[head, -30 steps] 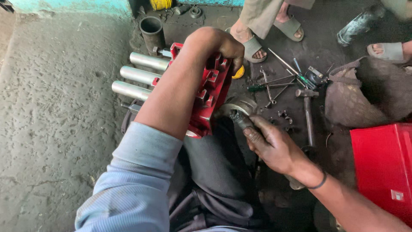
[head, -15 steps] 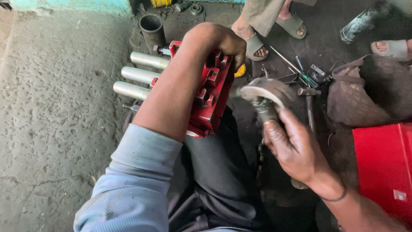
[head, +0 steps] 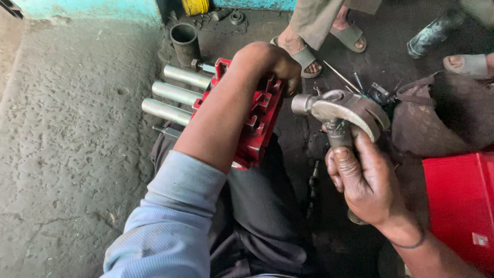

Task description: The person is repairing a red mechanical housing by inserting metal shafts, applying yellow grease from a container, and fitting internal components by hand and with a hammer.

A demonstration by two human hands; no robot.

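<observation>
— What surface is seen from the head view?
— A rough concrete floor [head: 67,128], oil-darkened at upper right.
— And the work?
— A red block [head: 257,123] with three steel rods [head: 175,93] is gripped at centre by the left hand [head: 270,62], closed over its top. A worn hammer [head: 342,110] is clasped by the right hand [head: 363,180].

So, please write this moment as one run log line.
left hand: grips red block on lap | right hand: holds hammer raised beside block | rods: three, sticking out left | floor: loose tools
</observation>
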